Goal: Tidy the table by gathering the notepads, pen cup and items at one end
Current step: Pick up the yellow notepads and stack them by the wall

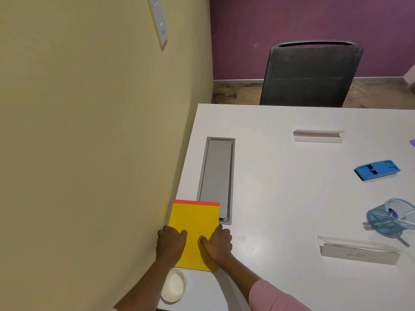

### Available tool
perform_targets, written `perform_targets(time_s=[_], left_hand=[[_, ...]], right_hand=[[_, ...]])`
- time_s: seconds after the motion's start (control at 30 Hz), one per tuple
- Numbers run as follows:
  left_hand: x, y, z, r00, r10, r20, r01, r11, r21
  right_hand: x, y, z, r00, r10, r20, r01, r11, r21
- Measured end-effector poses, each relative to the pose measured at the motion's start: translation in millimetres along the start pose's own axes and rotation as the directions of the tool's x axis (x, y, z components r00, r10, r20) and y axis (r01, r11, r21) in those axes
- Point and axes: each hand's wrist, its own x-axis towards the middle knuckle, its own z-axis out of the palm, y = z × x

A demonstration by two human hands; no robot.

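At the near left end of the table [280, 198], by the wall, both my hands grip the yellow notepad [195, 230]. My left hand [171, 242] curls over its left edge, and my right hand [217, 242] pinches its right edge with the thumb on top. The pad lies flat, just beyond a white bowl [174, 286]. I'd say the job is barely begun. Well apart on the right, the pen cup [390, 218] lies tipped over, and a blue block [377, 169], the far name stand [318, 136] and the near name stand [359, 251] are still ungathered.
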Motion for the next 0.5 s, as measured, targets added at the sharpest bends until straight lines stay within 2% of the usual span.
perform_targets(time_s=[0.27, 0.4, 0.5], left_hand=[[0.1, -0.9, -0.6, 1.000, -0.007, 0.025, 0.006, 0.999, 0.040], [-4.2, 7.1, -3.2, 0.999, -0.013, -0.032, 0.016, 0.996, 0.083], [-10.8, 22.7, -5.1, 0.997, 0.039, -0.059, -0.029, 0.987, 0.160]], right_hand=[[-8.5, 0.2, -0.3, 0.997, -0.060, -0.056, 0.062, 0.997, 0.045], [-12.4, 0.8, -6.6, 0.996, -0.077, -0.045, 0.079, 0.995, 0.063], [-13.8, 1.3, -18.1, 0.996, -0.063, -0.066, 0.068, 0.995, 0.077]])
